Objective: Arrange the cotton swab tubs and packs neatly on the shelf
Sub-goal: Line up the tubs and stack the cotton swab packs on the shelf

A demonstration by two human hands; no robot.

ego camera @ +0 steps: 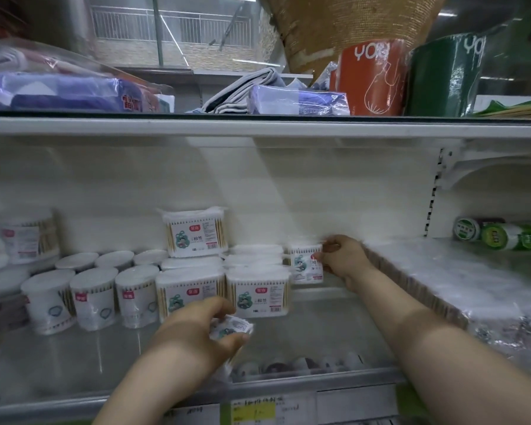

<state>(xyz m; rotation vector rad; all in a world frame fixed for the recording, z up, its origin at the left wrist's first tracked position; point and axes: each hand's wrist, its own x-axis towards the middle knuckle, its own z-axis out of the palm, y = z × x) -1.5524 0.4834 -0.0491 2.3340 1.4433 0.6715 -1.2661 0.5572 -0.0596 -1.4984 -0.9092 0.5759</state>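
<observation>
The shelf's front rail [288, 382] carries price labels [253, 411] along its lip. Just behind it, the left hand [196, 332] curls its fingers and thumb round a small cotton swab pack [232, 328]. The pack is held above the bare shelf floor [319, 326], tilted, with its printed face towards the camera; blur hides its long axis.

The floor lies open in front of the stock and in a lane running back under the right forearm. Left of that lane, two square swab tubs [258, 291] stand upright side by side with labels forward, and round swab tubs [94, 299] stand in rows further left. Wooden sticks show through their clear walls.

Deeper in, the right hand [341, 259] pinches the right edge of an upright swab pack [307, 265], label forward, behind the right square tub. Another square tub [195, 233] sits stacked on the rear row. Long bagged swab bundles [442, 286] line the lane's right side, running front to back. Green rolls [503, 237] lie beyond them.
</observation>
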